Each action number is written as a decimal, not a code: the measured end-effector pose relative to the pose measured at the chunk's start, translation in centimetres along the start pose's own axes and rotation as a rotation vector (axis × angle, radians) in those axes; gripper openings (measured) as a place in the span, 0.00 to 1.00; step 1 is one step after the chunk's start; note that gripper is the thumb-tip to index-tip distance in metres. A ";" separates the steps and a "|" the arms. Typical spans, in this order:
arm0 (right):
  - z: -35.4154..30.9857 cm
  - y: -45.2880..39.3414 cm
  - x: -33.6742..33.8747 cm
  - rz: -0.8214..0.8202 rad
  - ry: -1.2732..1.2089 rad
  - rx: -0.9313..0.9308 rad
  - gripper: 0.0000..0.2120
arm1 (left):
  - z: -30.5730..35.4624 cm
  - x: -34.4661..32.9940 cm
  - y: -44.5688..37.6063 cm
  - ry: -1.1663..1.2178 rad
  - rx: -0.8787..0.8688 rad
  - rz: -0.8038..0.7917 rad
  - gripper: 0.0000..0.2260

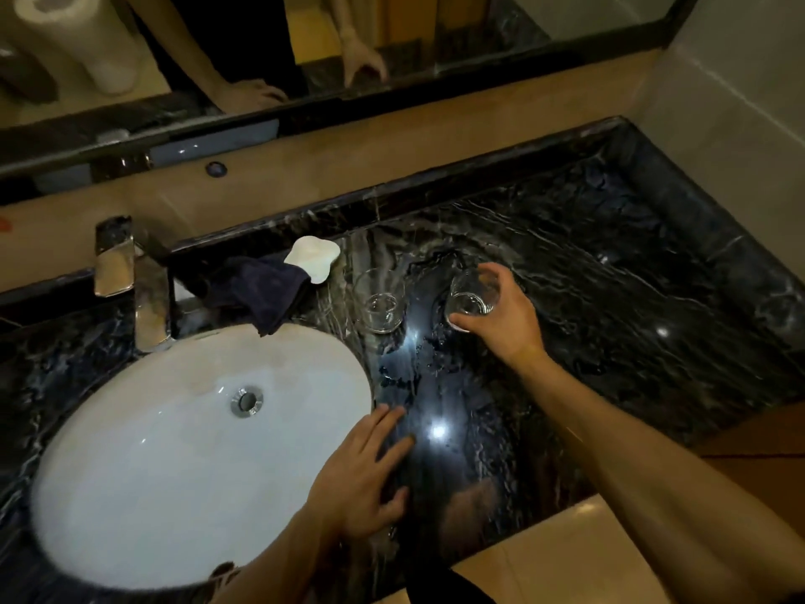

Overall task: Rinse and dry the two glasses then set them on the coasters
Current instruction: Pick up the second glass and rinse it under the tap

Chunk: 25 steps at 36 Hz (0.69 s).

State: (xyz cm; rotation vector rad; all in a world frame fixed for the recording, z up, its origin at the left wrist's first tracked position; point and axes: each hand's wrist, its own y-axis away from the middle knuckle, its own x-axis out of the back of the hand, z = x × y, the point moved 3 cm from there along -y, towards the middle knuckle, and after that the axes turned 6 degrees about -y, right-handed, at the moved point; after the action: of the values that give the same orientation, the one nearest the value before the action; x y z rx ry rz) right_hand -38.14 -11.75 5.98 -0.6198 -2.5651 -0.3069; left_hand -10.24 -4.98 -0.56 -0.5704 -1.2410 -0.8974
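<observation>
Two clear glasses are on the dark marble counter (pixel 610 276), right of the sink. The left glass (pixel 380 303) stands upright on its own. My right hand (pixel 496 313) is wrapped around the right glass (pixel 469 298), which is tilted; I cannot tell if its base touches the counter. My left hand (pixel 370 470) lies flat, fingers spread, on the counter at the sink's right rim, holding nothing. A dark blue cloth (pixel 257 292) is bunched behind the sink. The dark coasters are hard to make out against the marble.
A white oval sink (pixel 130 473) with a chrome drain fills the lower left. A chrome faucet (pixel 130 281) stands behind it. A white wavy dish (pixel 312 257) rests beside the cloth. A mirror runs along the back wall, reflecting a paper roll.
</observation>
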 end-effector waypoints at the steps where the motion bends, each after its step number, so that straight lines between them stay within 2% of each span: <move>1: -0.1 -0.4 -0.1 -0.006 -0.004 0.004 0.41 | 0.1 0.1 0.0 0.006 0.003 0.000 0.29; 16: -0.2 -2.3 -0.5 -0.024 0.024 0.016 0.41 | 0.0 0.2 -0.1 -0.010 -0.008 -0.006 0.28; 22: 0.0 -2.2 -0.6 -0.032 0.006 -0.010 0.42 | 0.1 0.2 -0.1 0.036 -0.016 0.040 0.28; 25: -0.2 -2.3 -0.6 -0.040 -0.009 -0.031 0.42 | -0.9 1.6 -1.0 0.058 -0.029 0.044 0.25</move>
State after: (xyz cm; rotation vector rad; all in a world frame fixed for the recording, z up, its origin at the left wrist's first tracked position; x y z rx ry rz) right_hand -38.71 -14.02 5.64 -0.5830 -2.5882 -0.3589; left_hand -10.48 -6.70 0.66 -0.5886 -1.1607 -0.8904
